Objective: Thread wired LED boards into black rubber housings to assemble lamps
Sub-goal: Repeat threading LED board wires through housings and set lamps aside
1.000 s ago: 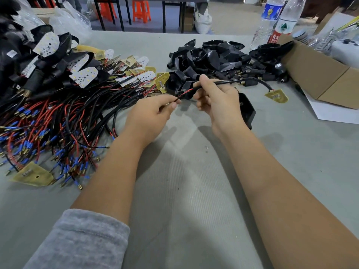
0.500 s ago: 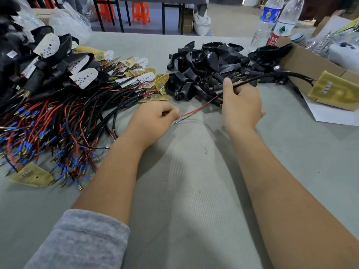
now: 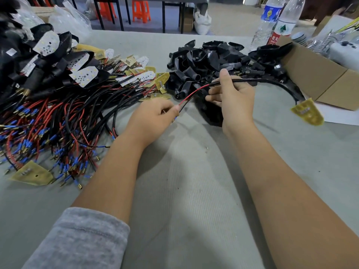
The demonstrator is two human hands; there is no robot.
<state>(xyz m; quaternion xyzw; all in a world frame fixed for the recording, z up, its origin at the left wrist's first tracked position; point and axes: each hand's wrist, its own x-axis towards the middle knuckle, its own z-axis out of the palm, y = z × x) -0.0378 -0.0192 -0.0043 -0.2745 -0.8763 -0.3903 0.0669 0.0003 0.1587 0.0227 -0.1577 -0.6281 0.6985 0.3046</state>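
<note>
Left hand (image 3: 153, 117) pinched the red/black wire ends (image 3: 191, 95); right hand (image 3: 233, 98) gripped the sleeved cable (image 3: 262, 80) w/ a black housing (image 3: 210, 111) beneath, mid-table. LED board (image 3: 308, 115) dangled right. Wires light, floppy; probably best held near tips.

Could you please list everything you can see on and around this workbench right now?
Wired LED boards: heap, red and black wires, table left.
Finished lamps: pile, black, far left.
Rubber housings: pile, black, table centre.
Held LED board: one, yellow, hanging right.
Held housing: one, black, under right hand.
Water bottles: two, clear, far right.
Cardboard box: one, brown, right.
Stools: orange, background.
Left hand: pinches wire ends.
Right hand: grips cable.
</note>
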